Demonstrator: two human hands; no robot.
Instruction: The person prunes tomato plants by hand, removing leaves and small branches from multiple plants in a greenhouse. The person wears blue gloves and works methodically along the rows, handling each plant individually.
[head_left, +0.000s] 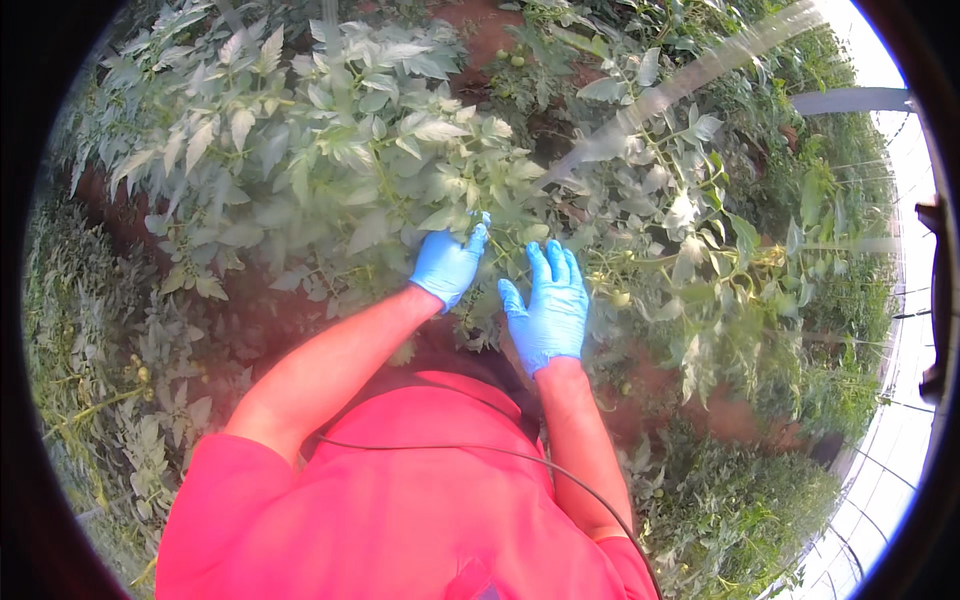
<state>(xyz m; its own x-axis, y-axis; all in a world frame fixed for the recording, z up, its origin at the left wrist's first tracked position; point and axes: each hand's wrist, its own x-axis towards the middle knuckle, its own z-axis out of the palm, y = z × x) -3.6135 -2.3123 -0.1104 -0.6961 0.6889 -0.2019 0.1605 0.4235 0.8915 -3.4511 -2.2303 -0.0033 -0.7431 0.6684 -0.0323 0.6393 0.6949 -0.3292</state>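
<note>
My left hand (450, 262), in a blue disposable glove, reaches into the leafy tomato plant (382, 172) in front of me. Its thumb and a fingertip come close together beside a thin shoot; leaves hide the other fingers, so whether it pinches a stem cannot be told. To its right, my right hand (551, 311) wears a matching glove. The back of that hand faces up, its thumb stands apart from the fingers, and no held object shows. Just beyond its fingertips are slender tomato stems (510, 251). Pale green tomatoes (620, 298) hang to the right of this hand.
Dense tomato foliage (120, 315) surrounds me, with reddish soil (480, 37) between rows. More green tomatoes (517, 60) hang farther off. A translucent band (675, 90) slants across the upper right. Bright greenhouse sheeting (877, 465) lies right. A thin cable (465, 445) crosses my red shirt.
</note>
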